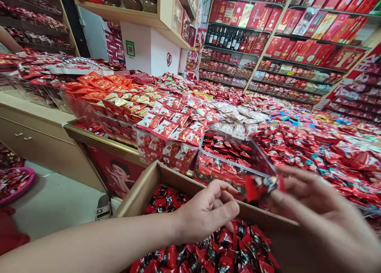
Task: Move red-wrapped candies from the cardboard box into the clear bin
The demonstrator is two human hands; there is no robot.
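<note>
In the head view, the cardboard box (139, 193) stood at 6 o'clock, directly under the hands, and it was full of red and black wrapped candies (232, 249). The left hand (208, 213) hovered above the box, near the centre of the picture. Its fingers were curled narrow, with the thumb laid against the index finger; I could not tell if something was inside. The right hand (315, 213) came in from 4 o'clock and was blurred. Its thumb and first fingers seemed to pinch one red candy (260, 187), and the other fingers were spread loosely. This candy was in the air between the two hands, just above the far rim of the box and just before the clear bin (226, 158) at 12 o'clock, which held similar red packets.

In my judgement, the step in hand was the carrying of a single candy over the box edge. A further move would call for a steady pinch, because the wrapper looked smooth, and for care at the bin rim.
</note>
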